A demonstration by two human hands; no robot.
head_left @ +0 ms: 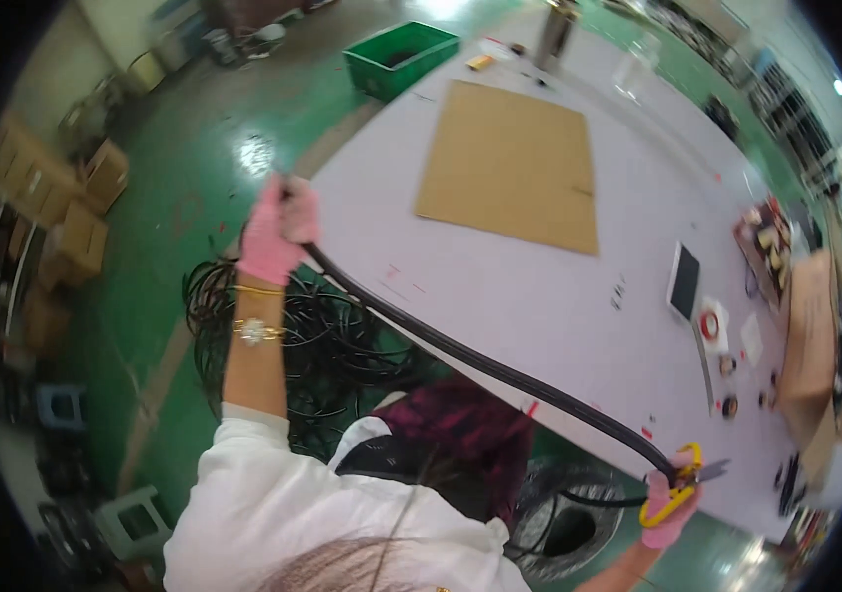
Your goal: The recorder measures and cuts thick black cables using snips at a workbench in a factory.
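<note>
A thick black cable runs taut along the near edge of the white table. My left hand, in a pink glove, grips one end of it at the table's left corner. In a pink glove too, my right hand holds the other end at the lower right. That same hand also holds yellow-handled scissors, blades pointing right. A tangle of black cable lies on the green floor below my left arm.
A flat brown cardboard sheet lies mid-table. A green crate stands at the far corner. A dark tablet, tape rolls and small parts sit at the right, near a cardboard box. Cartons and stools line the left floor.
</note>
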